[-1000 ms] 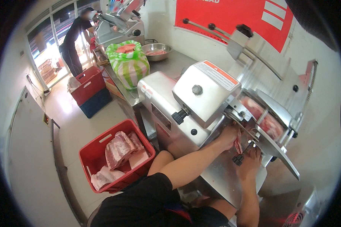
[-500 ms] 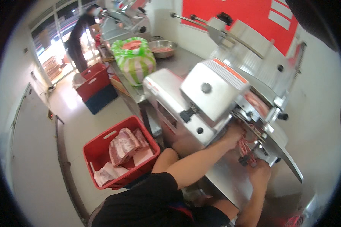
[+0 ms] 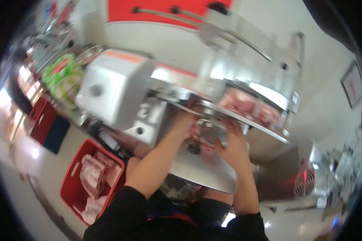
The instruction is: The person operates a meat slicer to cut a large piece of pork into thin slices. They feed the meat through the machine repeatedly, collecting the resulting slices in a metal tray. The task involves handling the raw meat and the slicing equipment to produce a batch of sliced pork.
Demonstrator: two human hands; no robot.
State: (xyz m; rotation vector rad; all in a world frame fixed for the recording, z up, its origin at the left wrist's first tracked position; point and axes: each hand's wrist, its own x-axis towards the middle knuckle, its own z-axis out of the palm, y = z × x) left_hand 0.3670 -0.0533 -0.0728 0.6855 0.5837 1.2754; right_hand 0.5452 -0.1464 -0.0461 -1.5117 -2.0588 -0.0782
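Note:
My left hand (image 3: 186, 122) reaches under the metal bar of a meat slicer (image 3: 114, 92), beside dangling reddish meat slices (image 3: 197, 132); its fingers are blurred and partly hidden, so I cannot tell its grip. My right hand (image 3: 235, 146) is just right of the slices, fingers apart, over the stainless lower plate. Pink marbled meat (image 3: 239, 102) lies in the slicer's carriage (image 3: 269, 90), above my right hand. A black knob (image 3: 194, 148) is below the slices.
A red crate with raw meat (image 3: 73, 178) stands on the floor at lower left. A green striped bag (image 3: 64, 82), steel bowl (image 3: 88, 52) and second slicer (image 3: 52, 44) are at back left. Stacked crates (image 3: 40, 120) stand beyond. A red-lit vent grille (image 3: 303, 182) is at right.
The view has swung to the right and is blurred, bringing the slicer toward the middle. My right hand's fingers have spread and sit just right of the slices.

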